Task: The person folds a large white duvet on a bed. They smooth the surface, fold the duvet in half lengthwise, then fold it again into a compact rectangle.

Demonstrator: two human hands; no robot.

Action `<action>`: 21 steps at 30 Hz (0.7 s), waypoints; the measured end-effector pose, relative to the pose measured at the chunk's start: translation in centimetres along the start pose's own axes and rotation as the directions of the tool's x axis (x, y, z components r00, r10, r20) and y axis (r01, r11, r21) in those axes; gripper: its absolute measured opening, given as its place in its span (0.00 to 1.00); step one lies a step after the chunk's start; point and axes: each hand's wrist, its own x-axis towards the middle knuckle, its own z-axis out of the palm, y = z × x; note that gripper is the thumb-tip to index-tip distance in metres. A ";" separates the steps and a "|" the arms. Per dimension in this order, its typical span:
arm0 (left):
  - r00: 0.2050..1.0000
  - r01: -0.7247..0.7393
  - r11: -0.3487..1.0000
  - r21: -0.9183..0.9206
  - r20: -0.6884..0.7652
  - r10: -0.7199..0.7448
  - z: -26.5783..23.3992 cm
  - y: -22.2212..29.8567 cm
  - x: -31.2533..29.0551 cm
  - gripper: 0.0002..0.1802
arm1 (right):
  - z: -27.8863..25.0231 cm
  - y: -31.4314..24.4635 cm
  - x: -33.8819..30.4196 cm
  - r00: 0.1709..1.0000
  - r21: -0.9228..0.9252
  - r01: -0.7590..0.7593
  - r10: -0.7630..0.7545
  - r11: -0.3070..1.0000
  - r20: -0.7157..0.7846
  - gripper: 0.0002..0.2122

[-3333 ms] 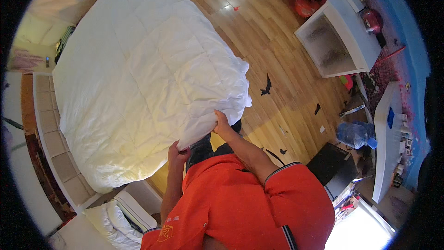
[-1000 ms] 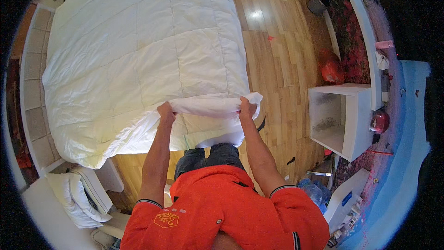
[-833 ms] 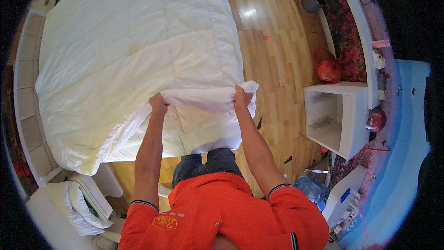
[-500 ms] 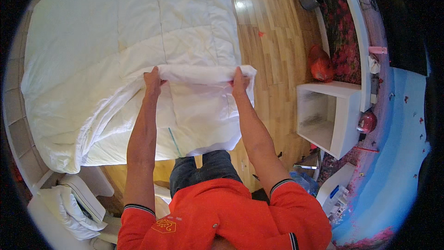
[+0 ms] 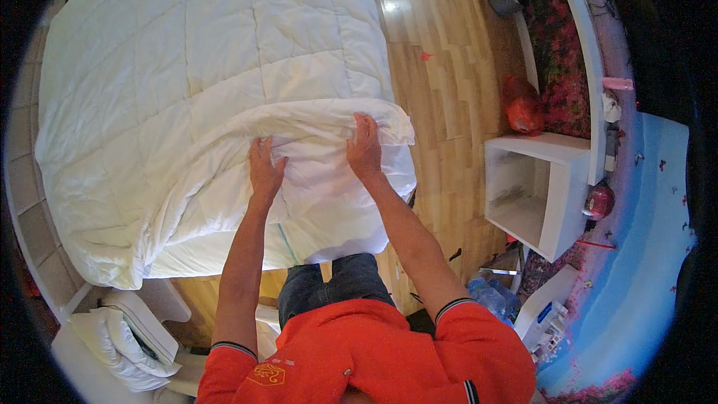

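Note:
A white quilted comforter [image 5: 157,75] covers most of the bed, its near edge folded back into a rumpled roll. My left hand [image 5: 266,168] rests on the turned-back part with its fingers apart. To the right of it, my right hand [image 5: 364,148] lies on the cloth just below the fold, fingers stretched toward the far side. Neither hand grips the fabric. Between the fold and my legs shows the pale mattress top [image 5: 202,254], with a thin green line near the front edge.
Wooden flooring [image 5: 426,97] runs along the bed's right side. Beyond it stand an open white cabinet [image 5: 572,179], a red bag [image 5: 522,108] and a grey bin [image 5: 505,1]. A padded headboard [image 5: 34,217] borders the left; a white pillow-like bundle [image 5: 112,344] lies at lower left.
Both hands have let go of the comforter's raised edge, which has dropped onto the bed. My hands have come nearer to me and closer together, now lying on the cloth.

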 end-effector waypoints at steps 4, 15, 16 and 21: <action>0.993 -0.054 0.997 0.049 0.106 0.049 -1.7 4.6 2.6 0.46 | 1.1 3.7 1.7 1.000 -0.178 -0.026 0.026 0.984 -0.001 0.22; 0.989 0.135 0.986 -0.095 -0.048 -0.140 0.8 0.7 9.1 0.37 | -1.2 -1.6 5.0 0.917 -0.309 -0.156 0.254 0.938 0.309 0.30; 0.972 0.233 0.971 -0.046 0.054 -0.230 -0.5 4.5 10.3 0.35 | -1.2 0.6 4.7 0.931 -0.385 -0.196 0.294 0.902 0.215 0.25; 0.977 0.197 0.980 0.041 -0.091 -0.193 0.1 -0.7 11.5 0.11 | 1.0 2.8 7.1 0.993 -0.251 -0.045 0.070 0.967 0.092 0.16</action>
